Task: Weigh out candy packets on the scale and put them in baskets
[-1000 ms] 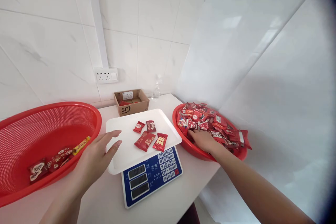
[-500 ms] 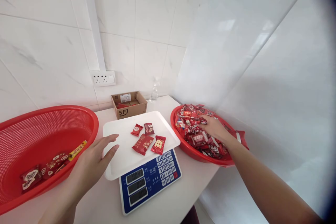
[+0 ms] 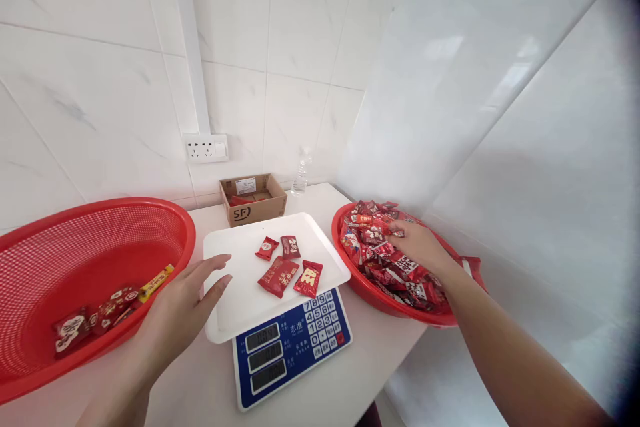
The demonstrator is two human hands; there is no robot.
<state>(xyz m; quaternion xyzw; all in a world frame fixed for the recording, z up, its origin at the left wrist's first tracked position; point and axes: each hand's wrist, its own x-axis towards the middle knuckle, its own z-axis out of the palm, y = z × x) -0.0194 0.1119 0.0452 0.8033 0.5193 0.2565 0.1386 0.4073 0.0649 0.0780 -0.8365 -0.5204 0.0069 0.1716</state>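
Note:
My left hand hovers at the left edge of a white tray, thumb and fingers apart, holding nothing. The tray rests on a blue digital scale. On it lie a large dark red packet, a bright red packet with yellow print, a small red packet and a small maroon packet. My right hand reaches into a round red basin heaped with red snack packets. Its fingertips are closed at the end of a red snack packet on the heap.
A large red plastic basket at the left holds a few dark red packets and a yellow packet. Behind the tray stand an open cardboard box and a clear plastic bottle. Tiled walls border the white table.
My right hand's fingers have drawn together among the packets in the basin, and some packets there have shifted. My left hand stays by the tray. The view has swung slightly left.

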